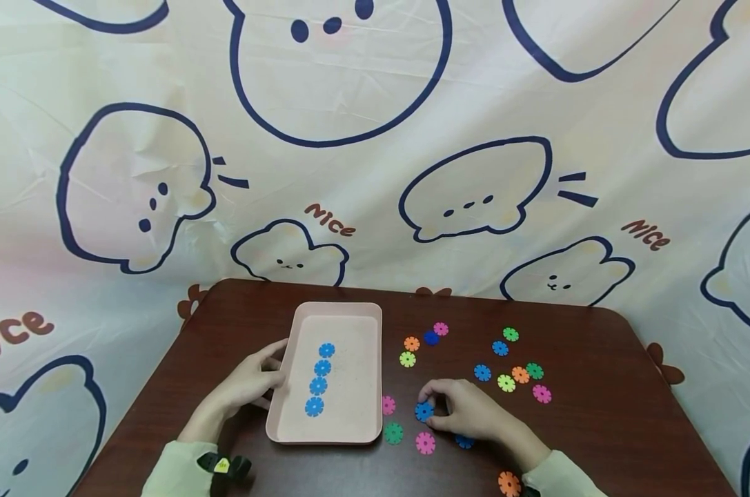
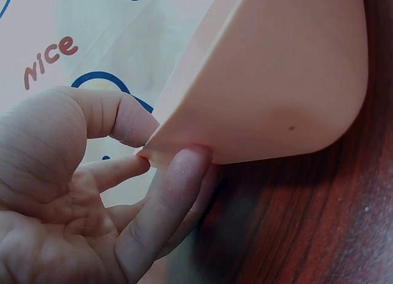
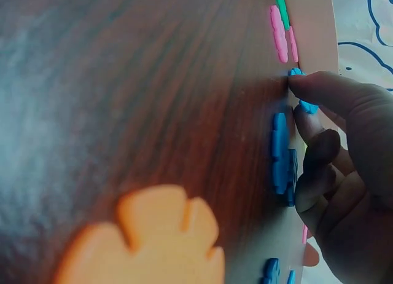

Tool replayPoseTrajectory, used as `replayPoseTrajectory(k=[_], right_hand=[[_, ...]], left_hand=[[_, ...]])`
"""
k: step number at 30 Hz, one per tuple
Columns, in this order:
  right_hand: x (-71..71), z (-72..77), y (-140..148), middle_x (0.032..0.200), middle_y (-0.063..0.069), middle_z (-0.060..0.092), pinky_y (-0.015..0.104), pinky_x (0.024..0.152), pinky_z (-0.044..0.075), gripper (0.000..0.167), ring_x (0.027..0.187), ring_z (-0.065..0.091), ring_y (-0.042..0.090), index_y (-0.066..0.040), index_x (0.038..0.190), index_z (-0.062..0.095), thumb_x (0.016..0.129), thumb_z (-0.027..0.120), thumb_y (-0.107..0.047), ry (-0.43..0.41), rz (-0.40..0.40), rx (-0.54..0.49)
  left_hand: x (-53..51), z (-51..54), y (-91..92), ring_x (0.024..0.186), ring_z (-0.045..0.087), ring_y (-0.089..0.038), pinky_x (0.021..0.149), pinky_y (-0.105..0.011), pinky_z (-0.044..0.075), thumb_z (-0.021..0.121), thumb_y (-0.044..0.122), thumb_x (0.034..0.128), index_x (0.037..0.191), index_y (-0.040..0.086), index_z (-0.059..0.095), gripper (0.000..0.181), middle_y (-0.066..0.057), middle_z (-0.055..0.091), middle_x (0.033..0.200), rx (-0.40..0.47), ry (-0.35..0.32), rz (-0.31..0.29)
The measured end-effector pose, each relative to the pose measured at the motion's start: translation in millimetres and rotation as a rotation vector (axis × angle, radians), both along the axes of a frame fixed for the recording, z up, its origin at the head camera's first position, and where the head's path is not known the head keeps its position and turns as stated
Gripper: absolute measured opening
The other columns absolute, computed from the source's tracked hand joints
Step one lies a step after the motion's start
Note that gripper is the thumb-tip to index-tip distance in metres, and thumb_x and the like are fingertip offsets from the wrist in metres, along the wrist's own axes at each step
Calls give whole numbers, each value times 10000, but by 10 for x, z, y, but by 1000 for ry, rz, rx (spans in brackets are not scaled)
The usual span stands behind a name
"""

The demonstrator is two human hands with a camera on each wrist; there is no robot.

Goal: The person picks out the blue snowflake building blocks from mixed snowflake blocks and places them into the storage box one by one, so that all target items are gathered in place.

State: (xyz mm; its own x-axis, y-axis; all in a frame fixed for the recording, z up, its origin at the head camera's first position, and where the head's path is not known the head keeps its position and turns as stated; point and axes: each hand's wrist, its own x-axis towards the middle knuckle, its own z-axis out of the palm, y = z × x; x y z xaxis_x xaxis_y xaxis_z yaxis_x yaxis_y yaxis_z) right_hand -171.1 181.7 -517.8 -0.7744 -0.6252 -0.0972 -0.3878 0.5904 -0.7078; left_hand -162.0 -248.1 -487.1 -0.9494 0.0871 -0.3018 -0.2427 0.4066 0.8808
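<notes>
On the left, the left hand (image 1: 250, 378) has its grip pinched on the near-left wall of the pale pink tray (image 1: 357, 376), whose long axis runs away from the person; inside, four blue pieces (image 1: 318, 386) stand in a column along that axis, a little left of the tray's middle; just beside the tray's right wall lie a pink piece (image 1: 388, 405) and, nearer the person, a green piece (image 1: 394, 433); farther right, the right hand (image 1: 470, 410) has thumb and finger together on a blue notched disc (image 1: 423, 412), level with the near end of the column; whether the disc is off the surface (image 1: 325, 473) I cannot tell; the disc's side toward the tray is free of the fingers, the right grip comes at it from the right, and the left hand is well apart, across the tray.
</notes>
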Motion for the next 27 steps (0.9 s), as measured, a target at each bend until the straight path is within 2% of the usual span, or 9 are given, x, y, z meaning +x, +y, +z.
replayPoseTrajectory(k=[6, 14, 20, 27], right_hand=[[19, 3, 22, 899, -135, 653, 256, 530, 469, 230, 588, 530, 78, -267, 1131, 732, 913, 806, -249, -29, -3, -35], [36, 19, 46, 919, -125, 673, 255, 483, 458, 226, 553, 524, 77, -247, 1146, 754, 926, 792, -209, -45, -15, -64], [47, 125, 28, 946, -122, 674, 254, 466, 450, 240, 534, 516, 77, -231, 1172, 754, 935, 781, -203, -24, -27, -63], [22, 287, -38, 937, -135, 664, 274, 471, 458, 274, 524, 528, 130, -249, 1223, 744, 950, 770, -269, -11, -75, -39]], left_hand=[[13, 9, 9, 875, 678, -288, 627, -470, 624, 646, 68, 912, 1601, 103, 375, 740, -215, 575, 1194, 4, -14, 25], [14, 9, 11, 889, 674, -282, 624, -482, 624, 634, 64, 915, 1601, 60, 348, 743, -219, 576, 1206, -7, 4, 2], [12, 3, 14, 882, 676, -281, 624, -481, 624, 641, 73, 920, 1601, 63, 348, 741, -213, 578, 1208, -14, 7, 8], [11, 10, 17, 885, 675, -283, 626, -481, 625, 648, 80, 917, 1600, 67, 350, 745, -216, 578, 1208, -15, 7, 9]])
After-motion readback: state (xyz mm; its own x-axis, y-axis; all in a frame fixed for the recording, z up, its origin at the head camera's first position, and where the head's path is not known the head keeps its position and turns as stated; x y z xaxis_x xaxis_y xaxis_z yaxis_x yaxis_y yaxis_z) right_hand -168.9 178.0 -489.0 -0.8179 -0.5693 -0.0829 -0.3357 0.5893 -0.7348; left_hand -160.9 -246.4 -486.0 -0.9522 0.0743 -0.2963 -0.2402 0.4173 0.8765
